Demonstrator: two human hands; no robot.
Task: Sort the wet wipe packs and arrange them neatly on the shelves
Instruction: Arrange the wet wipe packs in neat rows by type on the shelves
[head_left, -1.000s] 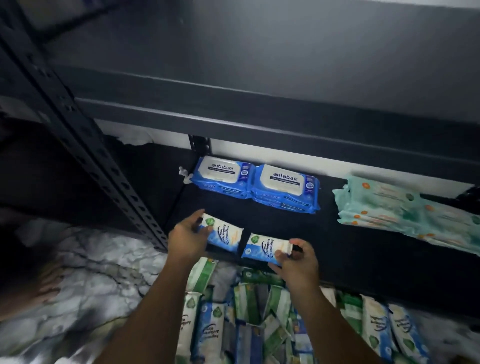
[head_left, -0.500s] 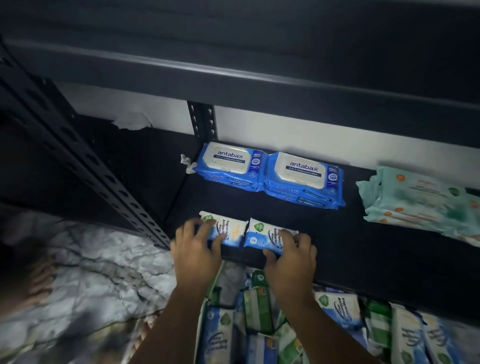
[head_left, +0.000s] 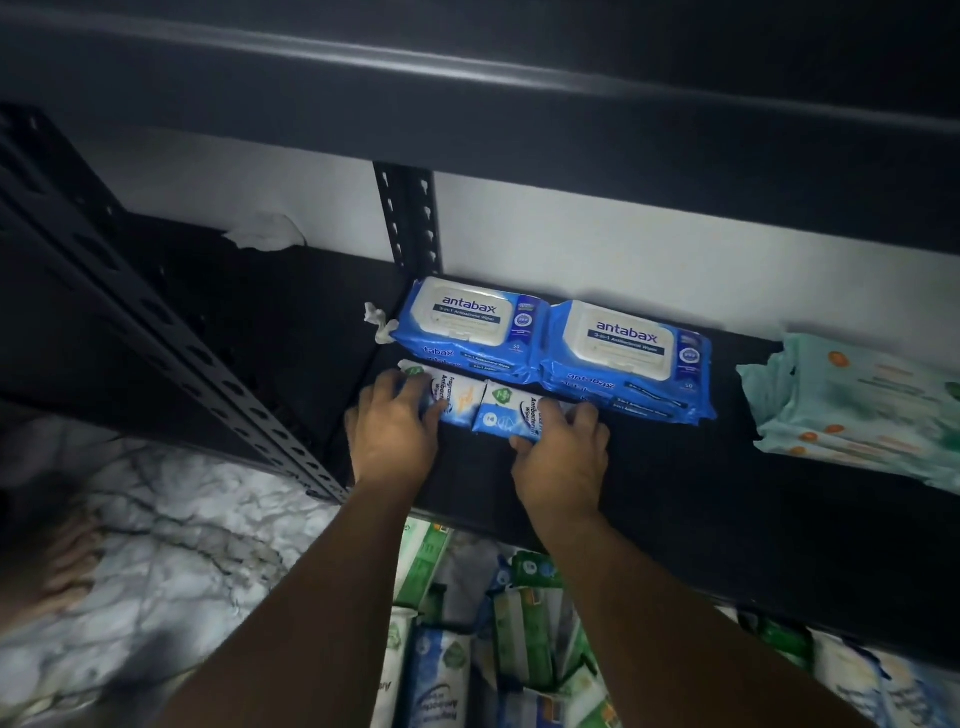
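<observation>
Two small blue-and-white wipe packs lie side by side on the black shelf (head_left: 649, 499), right in front of two big blue Antabax packs (head_left: 467, 332) (head_left: 623, 358) at the back wall. My left hand (head_left: 395, 431) grips the left small pack (head_left: 454, 397) with fingers over its left end. My right hand (head_left: 561, 457) grips the right small pack (head_left: 506, 413), thumb at its front edge and fingers over its right end. Both small packs touch the Antabax packs.
A stack of mint-green packs (head_left: 857, 405) sits on the same shelf at the right. Below the shelf edge, several green and blue packs (head_left: 498, 634) lie jumbled on the marble floor (head_left: 171, 561). A perforated black upright (head_left: 171, 353) slants at the left; another shelf (head_left: 467, 104) hangs overhead.
Both hands slid the two small packs back across the shelf, from near the front edge up against the Antabax packs. The camera moved closer and lower.
</observation>
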